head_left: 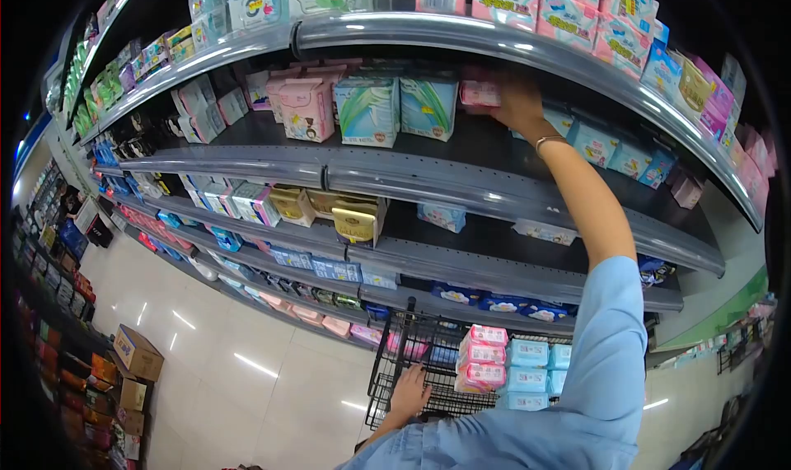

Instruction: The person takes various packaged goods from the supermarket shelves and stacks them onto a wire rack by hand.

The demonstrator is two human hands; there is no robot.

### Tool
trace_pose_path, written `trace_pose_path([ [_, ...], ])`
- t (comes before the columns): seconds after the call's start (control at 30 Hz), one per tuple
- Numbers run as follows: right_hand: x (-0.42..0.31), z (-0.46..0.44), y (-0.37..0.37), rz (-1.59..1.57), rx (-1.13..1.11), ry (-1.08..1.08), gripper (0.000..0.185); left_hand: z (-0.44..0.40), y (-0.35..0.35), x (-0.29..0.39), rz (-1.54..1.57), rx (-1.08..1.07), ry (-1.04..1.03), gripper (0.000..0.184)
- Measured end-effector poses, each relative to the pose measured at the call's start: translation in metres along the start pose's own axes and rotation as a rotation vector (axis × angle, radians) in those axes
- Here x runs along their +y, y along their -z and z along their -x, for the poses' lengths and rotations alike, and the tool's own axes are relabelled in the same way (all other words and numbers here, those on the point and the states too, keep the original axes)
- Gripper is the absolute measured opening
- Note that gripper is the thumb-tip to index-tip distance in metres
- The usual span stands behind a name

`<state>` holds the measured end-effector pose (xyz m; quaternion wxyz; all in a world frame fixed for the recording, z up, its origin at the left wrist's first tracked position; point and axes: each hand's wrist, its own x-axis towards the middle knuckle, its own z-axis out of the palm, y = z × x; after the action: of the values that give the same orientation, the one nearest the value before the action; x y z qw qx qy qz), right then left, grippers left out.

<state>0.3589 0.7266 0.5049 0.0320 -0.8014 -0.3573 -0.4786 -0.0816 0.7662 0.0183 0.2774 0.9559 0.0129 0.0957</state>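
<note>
My right hand [521, 99] reaches deep under an upper shelf, its fingers on the right end of a pink pack of sanitary pads [479, 93]. The fingertips are partly in shadow. Directly left of that pack stand two green-and-white packs [428, 107], and light-blue packs [593, 143] lie to the right of my wrist. Lower down, my left hand [409, 393] rests on the left side of a black wire cart [381, 379], fingers extended and holding nothing. Inside the cart, pink packs [481, 355] are stacked beside stacked light-blue packs [526, 379].
The curved front edge [527, 54] of the shelf above passes over my right forearm. Lower shelves carry gold packs [356, 223] and dark-blue packs [494, 299]. Cardboard boxes [137, 352] stand on the tiled floor [239, 363] at left, beside another stocked row.
</note>
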Motion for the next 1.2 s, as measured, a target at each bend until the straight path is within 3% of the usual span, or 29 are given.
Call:
trace_pose_path([
  [0.03,0.003,0.008,0.010,0.015,0.112,0.080,0.055,0.000,0.002,0.000,-0.008,0.000,-0.007,0.049],
  [0.1,-0.007,0.027,0.050,0.050,0.043,-0.112,0.052,0.000,0.004,0.001,0.002,-0.005,-0.007,0.050],
  [0.13,-0.009,0.040,0.070,0.115,0.081,-0.094,0.054,-0.001,0.002,-0.001,-0.002,-0.013,-0.008,0.050],
  [0.23,-0.018,0.090,0.147,-0.067,0.204,0.060,0.054,-0.002,0.006,0.004,0.001,-0.004,-0.010,0.050],
  [0.37,-0.039,0.176,0.223,-0.277,0.220,0.076,0.062,-0.002,0.007,0.005,0.027,0.003,-0.007,0.052],
  [0.43,-0.056,0.219,0.246,-0.440,0.138,0.078,0.065,-0.001,-0.001,0.001,-0.041,0.042,-0.050,0.053],
  [0.5,-0.072,0.262,0.261,-0.579,-0.138,0.075,0.064,-0.002,0.002,0.005,-0.023,0.004,0.010,0.053],
  [0.63,-0.113,0.362,0.236,-0.638,-0.570,0.009,0.060,0.000,-0.001,0.004,-0.045,0.022,-0.023,0.050],
  [0.7,-0.136,0.415,0.206,-0.745,-0.752,-0.149,0.060,0.000,0.000,0.005,-0.042,0.036,-0.033,0.049],
  [0.93,-0.172,0.498,0.168,-0.581,-0.786,0.022,0.056,-0.002,-0.001,0.005,-0.050,0.042,-0.035,0.046],
  [1.2,-0.175,0.515,0.167,-0.472,-0.733,-0.045,0.066,-0.001,-0.005,0.003,-0.070,0.053,-0.044,0.043],
])
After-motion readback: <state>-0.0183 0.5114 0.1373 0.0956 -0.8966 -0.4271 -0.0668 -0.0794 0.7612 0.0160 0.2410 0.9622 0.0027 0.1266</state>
